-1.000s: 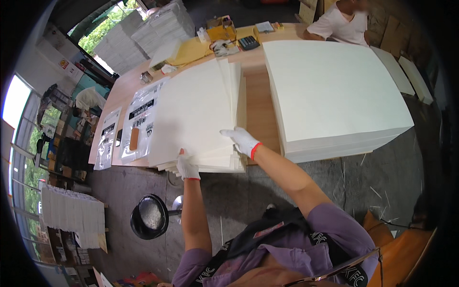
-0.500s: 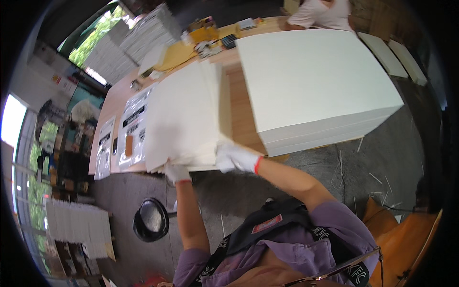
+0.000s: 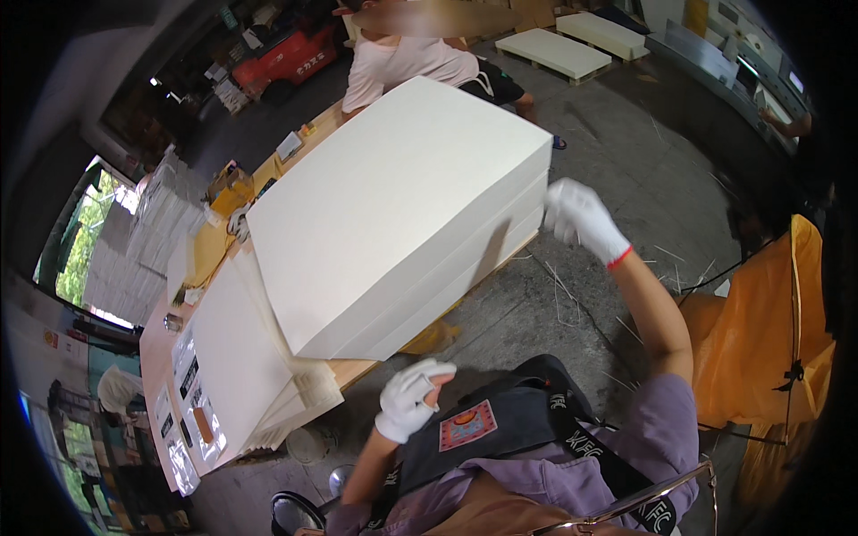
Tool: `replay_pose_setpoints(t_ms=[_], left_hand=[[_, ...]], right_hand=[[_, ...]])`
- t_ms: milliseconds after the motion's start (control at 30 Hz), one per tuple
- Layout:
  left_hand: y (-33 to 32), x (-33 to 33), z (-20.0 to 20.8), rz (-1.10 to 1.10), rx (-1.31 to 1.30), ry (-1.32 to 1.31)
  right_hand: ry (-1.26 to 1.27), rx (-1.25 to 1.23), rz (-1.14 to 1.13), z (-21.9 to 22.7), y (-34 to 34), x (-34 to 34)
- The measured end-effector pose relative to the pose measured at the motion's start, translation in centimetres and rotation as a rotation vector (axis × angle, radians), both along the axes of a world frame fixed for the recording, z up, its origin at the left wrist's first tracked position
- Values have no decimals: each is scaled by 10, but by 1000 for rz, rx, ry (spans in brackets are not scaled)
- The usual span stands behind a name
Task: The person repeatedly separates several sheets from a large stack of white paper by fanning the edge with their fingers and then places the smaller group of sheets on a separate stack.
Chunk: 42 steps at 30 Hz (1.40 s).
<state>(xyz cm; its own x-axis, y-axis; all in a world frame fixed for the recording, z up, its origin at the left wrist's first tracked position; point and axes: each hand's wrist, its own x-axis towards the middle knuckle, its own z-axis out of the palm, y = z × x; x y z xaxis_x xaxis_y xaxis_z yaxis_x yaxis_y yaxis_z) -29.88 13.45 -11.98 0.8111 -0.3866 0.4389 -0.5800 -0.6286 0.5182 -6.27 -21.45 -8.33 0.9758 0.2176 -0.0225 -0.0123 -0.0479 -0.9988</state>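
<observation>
A tall block of large cream-white paper sheets [image 3: 402,205] stands on the wooden table [image 3: 357,369] in front of me. My right hand [image 3: 581,219], in a white glove with a red cuff, is beside the block's right corner. Its fingertips are smeared by motion, and I cannot tell whether they touch the paper. My left hand [image 3: 413,400], also gloved, hovers in front of the block, near my apron. Its fingers are loosely bent and apart, some bare at the tips, with nothing in them. To the left lies a lower, fanned-out pile of sheets [image 3: 237,344].
Clear plastic packs [image 3: 185,366] and an orange-brown block [image 3: 204,426] lie at the table's left. A person in a pink shirt [image 3: 411,67] is beyond the paper block. An orange sheet-like cover [image 3: 760,330] hangs at my right; a black bucket [image 3: 295,514] stands below left.
Both hands have left the fanned-out pile. My right hand has moved to the tall block's far right corner, my left hand back toward my body. The view has turned right.
</observation>
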Motion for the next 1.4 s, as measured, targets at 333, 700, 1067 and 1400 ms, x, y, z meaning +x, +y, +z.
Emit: replay_pose_setpoints(t_ms=[333,700,1067,1400], left_hand=[[-104,255,142,271,289,-233],[-112,328,106,275,283,78],[-121,324,108,47,-46,126],[-129,318,116,73,-31,222]], right_hand=[[-447,-885,-195,57,-11,99],[-1050,-716,-5,72,-8,134],[-617,-138,-186,40,34,136],[-725,-159,-260,28,32,135]])
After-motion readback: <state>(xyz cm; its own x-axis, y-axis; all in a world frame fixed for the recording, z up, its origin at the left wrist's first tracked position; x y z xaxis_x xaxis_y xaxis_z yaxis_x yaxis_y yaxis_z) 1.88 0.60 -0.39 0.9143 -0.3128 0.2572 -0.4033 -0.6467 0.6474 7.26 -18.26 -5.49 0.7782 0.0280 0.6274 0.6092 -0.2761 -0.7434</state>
